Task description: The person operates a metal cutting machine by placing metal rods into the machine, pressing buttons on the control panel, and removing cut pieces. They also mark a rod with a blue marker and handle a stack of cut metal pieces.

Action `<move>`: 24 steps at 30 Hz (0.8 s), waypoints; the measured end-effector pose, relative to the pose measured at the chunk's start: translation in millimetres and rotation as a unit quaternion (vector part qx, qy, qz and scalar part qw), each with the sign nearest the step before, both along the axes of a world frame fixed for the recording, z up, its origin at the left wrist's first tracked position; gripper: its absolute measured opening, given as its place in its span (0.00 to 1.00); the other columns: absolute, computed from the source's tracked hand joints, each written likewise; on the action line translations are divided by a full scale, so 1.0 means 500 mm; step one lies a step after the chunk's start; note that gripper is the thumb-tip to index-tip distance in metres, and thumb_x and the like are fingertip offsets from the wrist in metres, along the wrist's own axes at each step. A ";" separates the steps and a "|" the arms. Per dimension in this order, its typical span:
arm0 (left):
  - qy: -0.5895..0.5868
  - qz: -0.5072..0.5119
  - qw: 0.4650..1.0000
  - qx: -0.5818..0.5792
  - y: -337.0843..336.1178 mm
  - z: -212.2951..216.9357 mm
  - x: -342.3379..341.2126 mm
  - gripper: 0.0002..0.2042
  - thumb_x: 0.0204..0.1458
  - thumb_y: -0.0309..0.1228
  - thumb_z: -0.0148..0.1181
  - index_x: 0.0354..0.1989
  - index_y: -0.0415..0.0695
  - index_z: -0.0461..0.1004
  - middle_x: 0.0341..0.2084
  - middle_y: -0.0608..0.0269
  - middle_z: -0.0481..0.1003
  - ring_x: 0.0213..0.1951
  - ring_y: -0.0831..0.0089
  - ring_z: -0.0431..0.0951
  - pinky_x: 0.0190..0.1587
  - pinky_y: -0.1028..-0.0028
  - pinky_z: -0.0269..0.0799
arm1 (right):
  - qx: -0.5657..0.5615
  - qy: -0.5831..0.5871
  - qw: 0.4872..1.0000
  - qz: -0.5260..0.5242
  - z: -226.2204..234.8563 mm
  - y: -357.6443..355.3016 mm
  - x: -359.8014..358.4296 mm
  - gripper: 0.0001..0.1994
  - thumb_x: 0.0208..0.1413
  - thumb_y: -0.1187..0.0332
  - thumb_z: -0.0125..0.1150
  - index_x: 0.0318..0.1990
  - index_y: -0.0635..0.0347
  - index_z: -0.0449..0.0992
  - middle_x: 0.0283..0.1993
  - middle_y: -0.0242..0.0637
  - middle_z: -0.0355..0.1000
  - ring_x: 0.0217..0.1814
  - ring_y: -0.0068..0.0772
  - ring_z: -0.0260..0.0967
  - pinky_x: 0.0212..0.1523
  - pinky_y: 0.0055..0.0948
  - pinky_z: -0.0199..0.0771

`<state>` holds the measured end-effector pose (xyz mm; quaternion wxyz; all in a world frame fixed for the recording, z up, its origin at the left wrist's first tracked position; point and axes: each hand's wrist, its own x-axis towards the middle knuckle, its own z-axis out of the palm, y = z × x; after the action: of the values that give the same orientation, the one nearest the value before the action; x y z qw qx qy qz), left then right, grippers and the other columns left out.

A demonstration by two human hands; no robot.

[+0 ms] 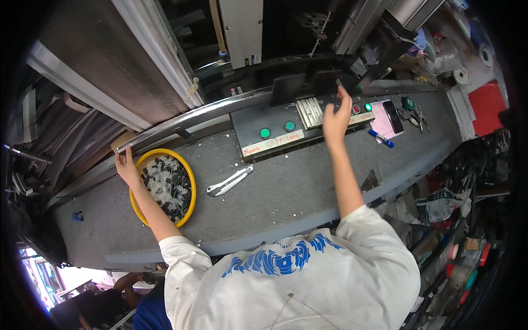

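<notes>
At the far left of the bench, the fingertips of my left hand point(127, 168) close on the end of a long shiny metal strip point(203, 114). It slants up to the right behind the bench. My left forearm crosses a round yellow basket point(193, 190) of black and clear scraps point(165, 181). My right hand point(336, 122) is raised over the right part of a dark control box point(256, 144), thumb apart from the stretched fingers. Its fingertips are close to a dark upright plate point(330, 82); contact is unclear. Below it lies a ribbed light metal block point(309, 114).
A utility knife point(230, 181) lies mid-bench. To the right are a blue marker point(381, 138), a phone point(392, 117) on pink paper, and pliers point(422, 118). The box carries green buttons point(265, 133). Metal frame posts point(159, 52) rise behind. A small blue item point(78, 216) lies far left.
</notes>
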<state>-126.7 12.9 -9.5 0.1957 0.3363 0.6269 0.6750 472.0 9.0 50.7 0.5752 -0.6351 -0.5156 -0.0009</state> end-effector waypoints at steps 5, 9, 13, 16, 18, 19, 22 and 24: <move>-0.009 -0.022 0.999 0.029 0.000 -0.001 -0.005 0.31 0.54 0.30 0.69 0.63 0.28 0.63 0.60 0.43 0.67 0.63 0.62 0.68 0.66 0.69 0.60 | -0.122 -0.163 0.939 0.278 -0.017 -0.152 -0.209 0.25 0.49 0.84 0.50 0.59 0.70 0.67 0.62 0.51 0.65 0.65 0.51 0.62 0.65 0.42 0.63; -0.011 -0.008 0.999 0.029 -0.006 0.009 0.010 0.29 0.55 0.28 0.68 0.62 0.28 0.64 0.59 0.45 0.68 0.61 0.65 0.70 0.65 0.70 0.62 | -0.150 -0.214 0.932 0.251 -0.037 -0.159 -0.251 0.27 0.46 0.86 0.50 0.59 0.71 0.67 0.64 0.50 0.64 0.66 0.51 0.61 0.65 0.42 0.64; -0.009 -0.007 1.000 0.024 -0.005 0.018 0.016 0.29 0.55 0.28 0.68 0.62 0.27 0.64 0.59 0.45 0.69 0.60 0.64 0.71 0.64 0.70 0.63 | -0.180 -0.319 0.909 0.200 -0.029 -0.156 -0.254 0.27 0.46 0.84 0.53 0.58 0.70 0.68 0.66 0.49 0.61 0.66 0.51 0.61 0.63 0.40 0.65; -0.007 -0.009 1.000 0.027 -0.006 0.016 0.016 0.28 0.56 0.28 0.67 0.61 0.27 0.64 0.58 0.44 0.69 0.60 0.64 0.71 0.64 0.70 0.63 | -0.154 -0.329 0.911 0.195 -0.014 -0.158 -0.241 0.27 0.45 0.82 0.56 0.58 0.70 0.68 0.67 0.50 0.60 0.67 0.50 0.61 0.61 0.38 0.66; 0.021 0.005 1.000 0.017 -0.004 0.015 0.017 0.28 0.56 0.29 0.67 0.61 0.27 0.64 0.58 0.44 0.69 0.60 0.64 0.71 0.64 0.69 0.63 | -0.156 -0.289 0.932 0.154 -0.008 -0.155 -0.225 0.27 0.46 0.83 0.55 0.58 0.71 0.68 0.68 0.52 0.59 0.67 0.51 0.60 0.62 0.39 0.66; 0.016 0.012 1.000 0.013 -0.005 0.013 0.017 0.29 0.56 0.30 0.67 0.61 0.27 0.64 0.58 0.44 0.70 0.60 0.64 0.71 0.64 0.69 0.63 | -0.127 -0.277 0.943 0.131 -0.007 -0.154 -0.215 0.27 0.46 0.83 0.55 0.59 0.72 0.67 0.68 0.53 0.59 0.68 0.52 0.60 0.63 0.40 0.66; 0.022 -0.019 0.999 0.031 -0.005 0.011 0.017 0.30 0.56 0.33 0.67 0.62 0.27 0.64 0.58 0.42 0.69 0.60 0.62 0.70 0.65 0.68 0.62 | -0.214 -0.187 0.947 0.151 -0.011 -0.149 -0.184 0.27 0.47 0.85 0.53 0.59 0.73 0.66 0.67 0.55 0.59 0.67 0.56 0.60 0.65 0.42 0.65; 0.040 0.000 0.999 0.019 -0.004 0.009 0.017 0.31 0.56 0.34 0.68 0.62 0.27 0.63 0.58 0.42 0.69 0.60 0.61 0.70 0.65 0.68 0.62 | -0.202 -0.173 0.950 0.164 -0.017 -0.149 -0.170 0.26 0.48 0.86 0.52 0.59 0.75 0.65 0.66 0.55 0.61 0.64 0.57 0.63 0.65 0.43 0.66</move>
<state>-118.4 11.0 -4.8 0.1648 0.3666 0.6213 0.6727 387.0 -65.5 42.3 0.3288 -0.6350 -0.6935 0.0877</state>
